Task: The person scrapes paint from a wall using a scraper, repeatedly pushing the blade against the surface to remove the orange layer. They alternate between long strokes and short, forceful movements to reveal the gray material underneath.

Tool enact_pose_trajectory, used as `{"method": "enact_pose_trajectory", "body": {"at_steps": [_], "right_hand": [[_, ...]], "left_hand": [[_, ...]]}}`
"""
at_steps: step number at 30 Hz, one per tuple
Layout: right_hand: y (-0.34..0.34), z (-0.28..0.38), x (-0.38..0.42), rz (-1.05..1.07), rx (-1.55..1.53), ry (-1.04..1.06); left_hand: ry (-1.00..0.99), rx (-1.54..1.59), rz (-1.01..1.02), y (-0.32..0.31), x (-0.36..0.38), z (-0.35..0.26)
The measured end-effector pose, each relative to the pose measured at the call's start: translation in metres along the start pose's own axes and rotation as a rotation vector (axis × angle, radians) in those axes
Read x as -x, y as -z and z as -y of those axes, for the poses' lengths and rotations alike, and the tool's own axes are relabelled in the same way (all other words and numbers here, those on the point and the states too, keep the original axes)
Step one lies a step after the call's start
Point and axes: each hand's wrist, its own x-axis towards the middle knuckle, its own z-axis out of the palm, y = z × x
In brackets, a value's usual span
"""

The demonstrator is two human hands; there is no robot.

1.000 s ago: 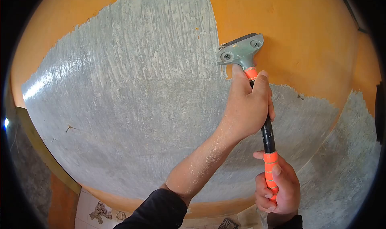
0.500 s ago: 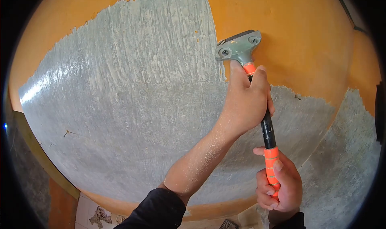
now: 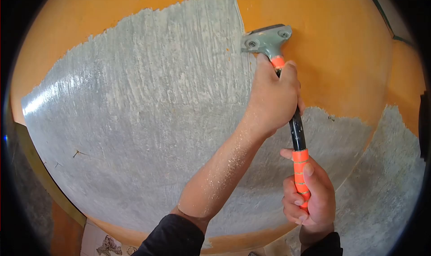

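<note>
A long-handled scraper [image 3: 267, 41] with a wide grey-green head lies against the wall, its head over orange paint at the edge of the bared grey strip. My left hand [image 3: 274, 94] is wrapped round the upper black shaft, just below the head, with the thumb pointing up. Lower down, my right hand [image 3: 314, 195] grips the orange banded handle end. Pale flakes dust my left forearm. Between the blade and the wall, the contact line is partly hidden by the head.
The wall carries orange paint [image 3: 334, 63] above and right, and scraped grey surface [image 3: 175, 139] left and below. Nails [image 3: 77, 154] stick out at the left, another [image 3: 331, 118] at the right. A crumpled cloth [image 3: 107, 245] lies on the pale floor.
The scraper and both my hands have moved a little upward along the wall. The head has slid up the orange paint beside the grey strip, and my grip is the same.
</note>
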Motion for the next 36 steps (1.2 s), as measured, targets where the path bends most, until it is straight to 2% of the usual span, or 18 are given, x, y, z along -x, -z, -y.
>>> {"method": "enact_pose_trajectory", "body": {"at_steps": [7, 10, 14, 17, 21, 25, 28, 36], "right_hand": [[0.012, -0.013, -0.006, 0.017, -0.087, 0.024], [0.030, -0.033, 0.000, 0.172, -0.181, 0.065], [0.057, -0.071, 0.004, 0.431, -0.591, 0.048], [0.064, -0.102, 0.013, 0.528, -0.795, 0.048], [0.071, -0.125, 0.025, 0.419, -0.531, 0.010], [0.077, -0.136, 0.035, 0.330, -0.604, -0.048], [0.069, -0.129, 0.038, 0.277, -0.505, -0.031], [0.063, -0.121, 0.045, 0.183, -0.491, -0.054]], "left_hand": [[0.011, -0.007, 0.031, 0.002, 0.002, 0.003], [0.057, -0.022, 0.060, 0.004, 0.018, 0.008], [0.190, 0.286, 0.122, 0.006, 0.038, 0.022], [0.254, 0.389, 0.172, 0.006, 0.061, 0.034], [0.314, 0.357, 0.180, 0.014, 0.087, 0.046], [0.341, 0.338, 0.151, 0.013, 0.096, 0.066], [0.353, 0.332, 0.155, 0.014, 0.098, 0.065], [0.351, 0.326, 0.157, 0.011, 0.097, 0.068]]}}
